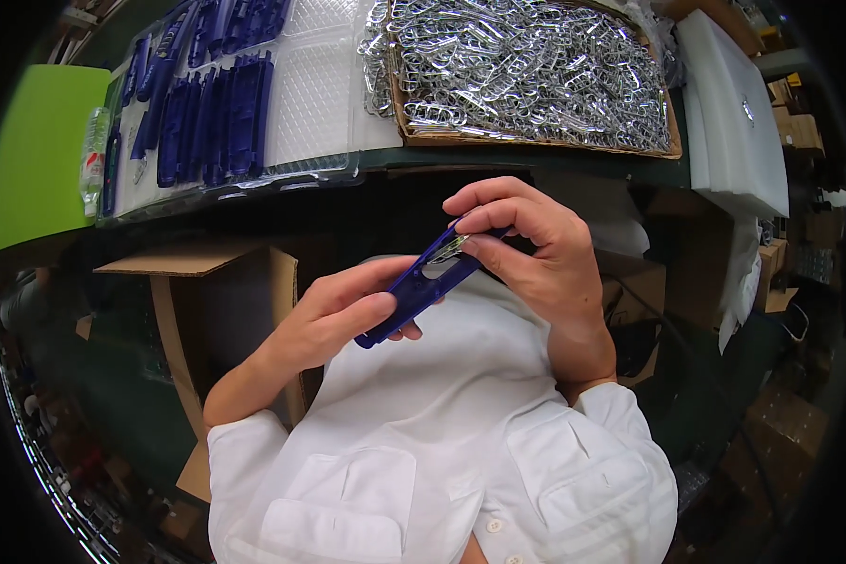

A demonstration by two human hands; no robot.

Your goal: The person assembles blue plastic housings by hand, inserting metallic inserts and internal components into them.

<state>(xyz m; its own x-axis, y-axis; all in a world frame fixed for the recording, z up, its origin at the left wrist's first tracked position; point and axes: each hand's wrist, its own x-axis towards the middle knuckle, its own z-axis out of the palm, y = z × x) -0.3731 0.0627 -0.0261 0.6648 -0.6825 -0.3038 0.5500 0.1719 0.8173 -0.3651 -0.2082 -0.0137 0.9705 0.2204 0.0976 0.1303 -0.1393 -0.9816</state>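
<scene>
In the head view, the left hand (pixel 334 305) grips the lower end of a blue shell (pixel 418 294), thumb on top and fingers around beneath. The shell is in front of the white shirt (pixel 414 395), tilted so that its other end rises toward the right. There the right hand (pixel 543 246) is closed on the shell's upper end between thumb and fingers, beside a metal clip (pixel 449 249) in its hollow; whether the thumb presses the clip, I cannot tell. Beyond the hands, at the left, a clear tray (pixel 312 94) bears more blue parts (pixel 207 122), with a bottle (pixel 93 160) and a green board (pixel 42 150) next to it. Right of the tray, a box (pixel 545 144) is heaped with clips (pixel 526 75), and white foam (pixel 724 66) stands near its right side. An open carton (pixel 186 261) is below the tray.
</scene>
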